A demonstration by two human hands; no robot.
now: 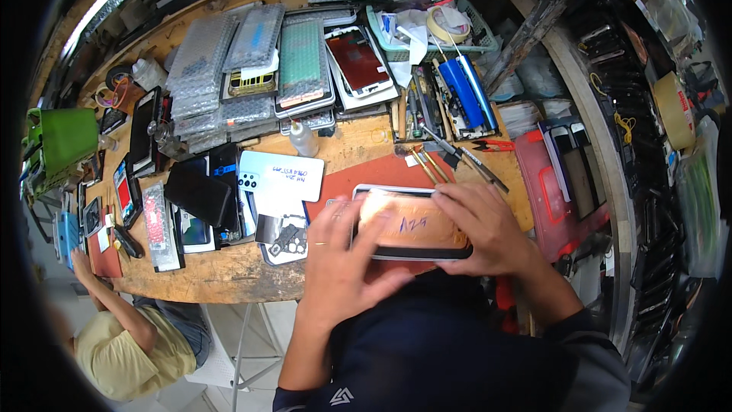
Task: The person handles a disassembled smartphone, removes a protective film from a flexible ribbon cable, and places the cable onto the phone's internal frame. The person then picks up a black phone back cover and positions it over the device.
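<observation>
Flat orange-brown, black-bordered slab (427, 225) at the front edge of a worn wooden desk (229, 284): right hand (488, 229) has its grip on 1 end, left hand (343, 255) spread over the other, can't tell if gripping. Pale-green plastic basket (376, 30) behind holds a cream tape roll (448, 37). Tiled floor (284, 322) below.

a phone-shaped piece (431, 230), copper-coloured with dark edging (pen marks on top), is held crosswise over the red mat (358, 174).
</observation>
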